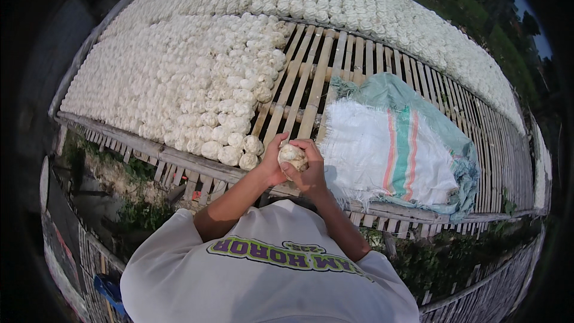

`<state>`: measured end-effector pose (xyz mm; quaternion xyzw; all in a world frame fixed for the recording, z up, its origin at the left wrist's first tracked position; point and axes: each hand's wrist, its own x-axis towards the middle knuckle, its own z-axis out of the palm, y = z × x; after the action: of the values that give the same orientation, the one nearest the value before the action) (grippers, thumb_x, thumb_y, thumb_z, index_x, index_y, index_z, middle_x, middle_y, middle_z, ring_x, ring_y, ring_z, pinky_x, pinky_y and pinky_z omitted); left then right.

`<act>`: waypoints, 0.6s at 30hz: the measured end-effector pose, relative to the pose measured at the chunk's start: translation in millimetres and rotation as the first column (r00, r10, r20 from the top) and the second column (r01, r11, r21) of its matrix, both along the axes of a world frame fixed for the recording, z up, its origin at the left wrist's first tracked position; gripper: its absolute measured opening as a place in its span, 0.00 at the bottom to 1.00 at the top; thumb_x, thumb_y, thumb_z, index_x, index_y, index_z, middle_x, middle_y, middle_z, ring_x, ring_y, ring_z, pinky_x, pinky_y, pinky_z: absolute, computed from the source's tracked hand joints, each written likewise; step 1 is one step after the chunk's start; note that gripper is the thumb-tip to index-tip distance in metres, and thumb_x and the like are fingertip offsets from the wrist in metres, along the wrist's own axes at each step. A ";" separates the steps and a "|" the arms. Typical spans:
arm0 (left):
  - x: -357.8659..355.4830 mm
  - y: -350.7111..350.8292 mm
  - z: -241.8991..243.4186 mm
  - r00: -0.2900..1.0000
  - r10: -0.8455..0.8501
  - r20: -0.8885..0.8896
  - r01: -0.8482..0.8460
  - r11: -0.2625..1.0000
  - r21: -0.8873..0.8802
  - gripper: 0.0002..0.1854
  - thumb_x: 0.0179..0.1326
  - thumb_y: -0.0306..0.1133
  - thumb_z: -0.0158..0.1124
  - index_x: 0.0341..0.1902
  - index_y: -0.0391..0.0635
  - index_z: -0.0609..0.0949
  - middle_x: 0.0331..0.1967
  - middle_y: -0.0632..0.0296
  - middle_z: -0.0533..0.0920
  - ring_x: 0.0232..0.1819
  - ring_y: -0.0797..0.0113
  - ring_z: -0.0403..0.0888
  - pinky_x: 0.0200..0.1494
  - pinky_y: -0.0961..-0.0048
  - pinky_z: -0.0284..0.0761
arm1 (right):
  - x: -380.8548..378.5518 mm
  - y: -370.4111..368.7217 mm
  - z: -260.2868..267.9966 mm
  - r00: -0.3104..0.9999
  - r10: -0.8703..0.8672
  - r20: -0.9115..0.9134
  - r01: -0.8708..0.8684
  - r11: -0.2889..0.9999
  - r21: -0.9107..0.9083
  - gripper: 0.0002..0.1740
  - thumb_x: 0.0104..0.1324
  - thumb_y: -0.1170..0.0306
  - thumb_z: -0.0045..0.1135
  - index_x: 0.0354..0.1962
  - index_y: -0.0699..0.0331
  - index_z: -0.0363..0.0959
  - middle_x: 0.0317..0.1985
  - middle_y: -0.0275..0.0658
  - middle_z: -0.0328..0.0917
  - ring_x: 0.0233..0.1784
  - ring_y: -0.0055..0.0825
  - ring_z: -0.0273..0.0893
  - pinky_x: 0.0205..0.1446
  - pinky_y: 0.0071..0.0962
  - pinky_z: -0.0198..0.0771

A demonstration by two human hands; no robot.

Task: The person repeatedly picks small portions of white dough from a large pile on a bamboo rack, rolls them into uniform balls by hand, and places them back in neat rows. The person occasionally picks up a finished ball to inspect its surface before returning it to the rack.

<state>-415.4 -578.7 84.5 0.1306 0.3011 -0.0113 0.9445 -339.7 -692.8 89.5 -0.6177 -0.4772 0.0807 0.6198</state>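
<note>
Between my two hands I hold one whitish, rough, rounded lump (293, 158) with brownish patches, its exact kind not clear. My left hand (271, 161) cups it from the left side. My right hand (310, 166) wraps its right side, thumb across the front and fingers over the top. Just left of my hands, packed rows of similar whitish lumps (219, 134) cover a rack of bamboo slats (309, 80). To the right, a white woven plastic sack (358, 143) with green and red stripes lies on the slats, partly over a greenish sack (385, 87).
A wooden edge beam (179, 157) runs along the rack's near side. Beyond a dividing rail, another rack section holds more whitish lumps (350, 0). Slatted bamboo fencing (489, 287) stands at the lower right, with plants below the rack. A blue object (110, 290) lies at the lower left.
</note>
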 end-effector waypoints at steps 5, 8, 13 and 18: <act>7.8 -12.7 1.0 0.973 0.227 -0.048 -0.221 0.970 0.097 0.37 0.72 0.67 0.46 0.59 0.43 0.80 0.54 0.52 0.84 0.57 0.54 0.84 0.63 0.53 0.78 | 5.3 6.5 9.0 0.926 -0.037 -0.375 -0.043 0.978 -0.203 0.39 0.54 0.58 0.83 0.59 0.66 0.77 0.52 0.46 0.80 0.53 0.35 0.82 0.58 0.33 0.76; 4.6 -18.9 4.2 0.961 0.270 -0.057 -0.253 0.945 0.208 0.37 0.73 0.67 0.44 0.56 0.44 0.80 0.51 0.54 0.85 0.54 0.57 0.85 0.61 0.56 0.80 | -9.6 8.8 11.4 0.980 -0.183 -0.075 0.172 0.977 -0.129 0.33 0.57 0.62 0.80 0.57 0.66 0.78 0.51 0.46 0.81 0.53 0.36 0.83 0.58 0.33 0.76; -1.1 -21.5 8.1 0.967 0.253 0.008 -0.231 0.869 0.437 0.34 0.77 0.66 0.42 0.60 0.47 0.79 0.53 0.54 0.83 0.60 0.55 0.81 0.66 0.58 0.75 | -8.4 8.2 16.1 0.992 -0.082 -0.098 0.078 0.996 -0.040 0.22 0.65 0.66 0.72 0.53 0.67 0.79 0.48 0.46 0.83 0.50 0.37 0.84 0.55 0.32 0.77; 3.1 -10.8 -0.9 0.971 0.236 -0.037 -0.219 0.940 0.261 0.38 0.75 0.68 0.43 0.61 0.43 0.78 0.56 0.49 0.83 0.63 0.54 0.80 0.69 0.56 0.73 | -6.3 11.7 17.4 0.971 -0.145 -0.190 0.136 0.989 -0.058 0.12 0.67 0.69 0.66 0.45 0.67 0.83 0.41 0.46 0.86 0.44 0.43 0.86 0.52 0.36 0.78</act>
<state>-412.3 -589.5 83.6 0.2150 0.3449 0.1323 0.9041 -346.0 -681.1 106.9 -0.6527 -0.3677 0.1071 0.6536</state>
